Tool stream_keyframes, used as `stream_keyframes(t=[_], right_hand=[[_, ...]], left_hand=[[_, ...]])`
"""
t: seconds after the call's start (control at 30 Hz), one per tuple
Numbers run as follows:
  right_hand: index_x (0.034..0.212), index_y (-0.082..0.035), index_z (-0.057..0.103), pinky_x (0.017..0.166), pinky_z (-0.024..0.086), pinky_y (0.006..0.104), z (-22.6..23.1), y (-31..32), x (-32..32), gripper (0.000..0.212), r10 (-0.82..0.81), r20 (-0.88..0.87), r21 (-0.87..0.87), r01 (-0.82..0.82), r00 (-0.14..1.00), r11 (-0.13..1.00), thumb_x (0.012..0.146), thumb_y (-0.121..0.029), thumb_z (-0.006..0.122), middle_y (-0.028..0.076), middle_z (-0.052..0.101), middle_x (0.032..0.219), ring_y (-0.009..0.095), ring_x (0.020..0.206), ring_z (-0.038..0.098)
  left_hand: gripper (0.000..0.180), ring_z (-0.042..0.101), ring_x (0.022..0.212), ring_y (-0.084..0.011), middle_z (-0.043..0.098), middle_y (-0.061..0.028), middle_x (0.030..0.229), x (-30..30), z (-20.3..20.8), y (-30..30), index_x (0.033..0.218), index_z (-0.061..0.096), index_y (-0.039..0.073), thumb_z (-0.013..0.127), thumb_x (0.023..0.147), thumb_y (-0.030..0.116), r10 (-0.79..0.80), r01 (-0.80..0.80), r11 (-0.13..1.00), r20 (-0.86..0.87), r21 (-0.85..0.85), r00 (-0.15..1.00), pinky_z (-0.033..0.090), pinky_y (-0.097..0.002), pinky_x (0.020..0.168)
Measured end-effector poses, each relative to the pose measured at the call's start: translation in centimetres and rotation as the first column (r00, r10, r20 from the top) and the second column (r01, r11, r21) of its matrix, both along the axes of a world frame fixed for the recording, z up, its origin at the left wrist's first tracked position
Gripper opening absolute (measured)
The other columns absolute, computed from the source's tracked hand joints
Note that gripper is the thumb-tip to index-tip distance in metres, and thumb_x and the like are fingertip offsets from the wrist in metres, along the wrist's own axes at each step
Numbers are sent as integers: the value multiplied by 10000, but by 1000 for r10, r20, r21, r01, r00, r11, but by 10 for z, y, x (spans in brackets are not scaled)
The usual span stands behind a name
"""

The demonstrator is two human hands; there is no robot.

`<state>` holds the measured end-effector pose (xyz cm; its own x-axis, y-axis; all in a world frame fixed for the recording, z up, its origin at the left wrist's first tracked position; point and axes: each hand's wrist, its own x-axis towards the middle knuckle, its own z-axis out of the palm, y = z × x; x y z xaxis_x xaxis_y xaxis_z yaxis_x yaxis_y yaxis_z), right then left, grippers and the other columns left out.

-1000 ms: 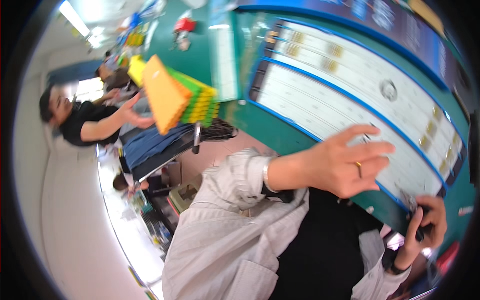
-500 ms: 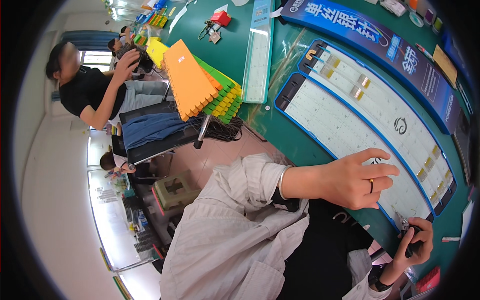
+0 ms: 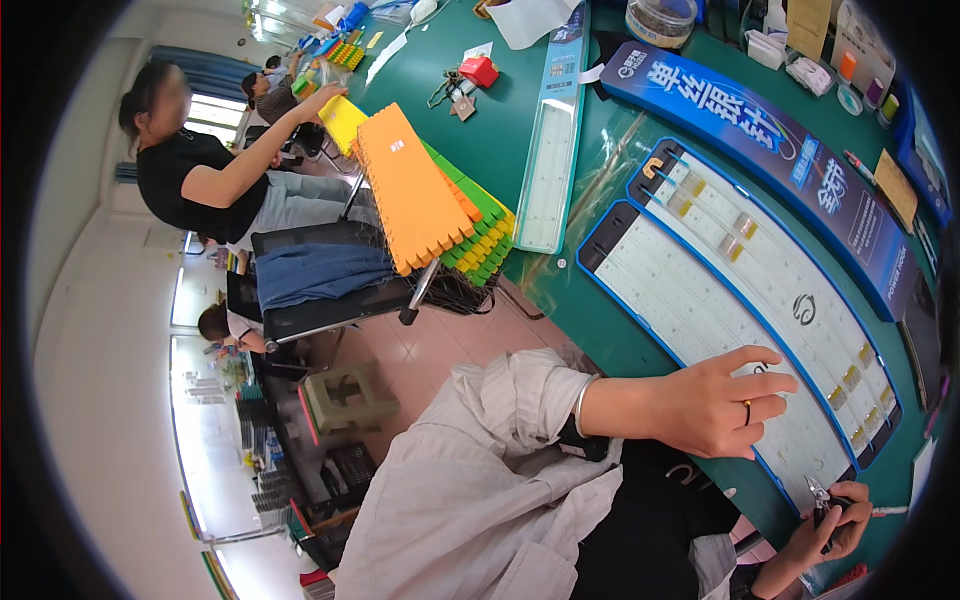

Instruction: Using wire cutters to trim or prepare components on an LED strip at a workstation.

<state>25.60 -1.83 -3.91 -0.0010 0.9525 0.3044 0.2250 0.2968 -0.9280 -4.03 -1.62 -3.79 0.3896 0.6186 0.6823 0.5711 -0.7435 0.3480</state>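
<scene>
My left hand [image 3: 722, 402], with a ring on one finger, hovers over the nearer half of an open, long blue-rimmed case [image 3: 690, 300]. Its fingers are bent and spread apart; I see nothing between them, and the thumb is mostly hidden. At the near right end of the case, my right hand [image 3: 845, 520] grips a small pair of pliers [image 3: 818, 493] with dark handles and metal jaws pointing up over the white lining. A tiny curved piece lies on the lining by the jaws. Several small yellowish packets [image 3: 745, 225] sit in the far half.
A long blue printed sleeve [image 3: 760, 140] lies beyond the case. A narrow teal-edged case [image 3: 550, 150] is to its left. Orange, green and yellow foam boards [image 3: 410, 190] jut over the table's left edge, near a chair [image 3: 330, 310] and a person in black [image 3: 210, 165].
The whole view has shifted, so the table sits lower in it. Both my hands keep nearly the same places at the case. The person at left now reaches an arm toward the foam boards.
</scene>
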Motion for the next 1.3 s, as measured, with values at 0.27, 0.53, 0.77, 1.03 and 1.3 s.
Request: stream_keyframes(t=[0.27,0.53,0.77,1.03,1.3], right_hand=[[802,-49,391,502,284,179,-1,2,0,323,-33,-99,-66,26,995,997,956,-249,592,117,532,891,55,491,371],[883,-24,467,540,330,211,22,6,-15,275,43,-135,-54,-51,990,997,939,-225,647,127,588,895,90,589,427],[850,-37,452,514,386,261,11,14,2,252,119,-391,-94,-169,913,981,944,-162,649,177,628,843,131,571,468],[1358,-141,477,406,361,257,-9,24,66,469,7,73,106,-15,997,994,945,-291,641,127,568,1018,230,578,516],[801,-86,486,382,273,201,-14,53,30,202,-133,-594,-294,-60,793,954,917,-184,619,8,492,612,70,399,351]], left_hand=[[396,556,1194,-270,622,-84,1169,-22,31,2,972,635,104,603,920,496,-100,106,994,275,-8,956,474,-524,940],[308,525,979,-203,588,45,1147,-46,105,-35,1316,540,367,521,1010,398,-237,-83,919,711,385,662,441,-511,869],[225,480,1132,-143,535,7,1001,-43,120,-44,1095,677,250,659,910,377,-271,55,954,772,294,575,431,-494,903],[55,448,1135,-159,494,1,1024,-72,109,-21,934,614,189,596,884,202,-432,150,900,791,409,433,439,-470,857],[176,438,1177,-172,513,17,1101,-59,80,10,1098,653,262,556,956,299,-405,-104,875,831,474,381,444,-472,862]])
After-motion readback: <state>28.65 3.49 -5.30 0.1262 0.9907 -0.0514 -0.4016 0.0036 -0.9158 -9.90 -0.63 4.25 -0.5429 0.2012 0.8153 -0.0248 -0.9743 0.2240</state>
